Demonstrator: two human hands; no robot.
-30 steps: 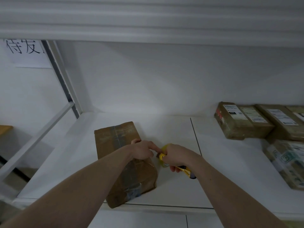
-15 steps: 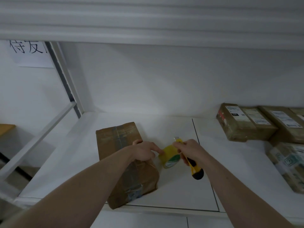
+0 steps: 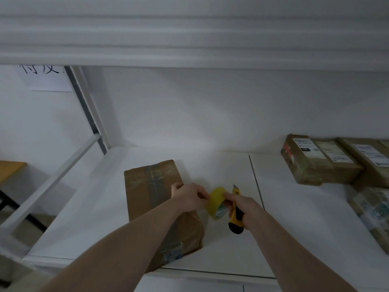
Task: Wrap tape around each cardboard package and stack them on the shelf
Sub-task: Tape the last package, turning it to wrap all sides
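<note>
Just right of package point(image 3: 155, 199), tape roll point(image 3: 217, 204), gripped

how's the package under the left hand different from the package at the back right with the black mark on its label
The package under the left hand lies apart at the shelf's front; the labelled package sits at the back, pressed against other parcels. The first shows no white label on top, only tape strips; the second carries a white shipping label. The left hand rests on the first; nothing touches the second. Both are brown cardboard and lie flat on the white shelf.
</note>
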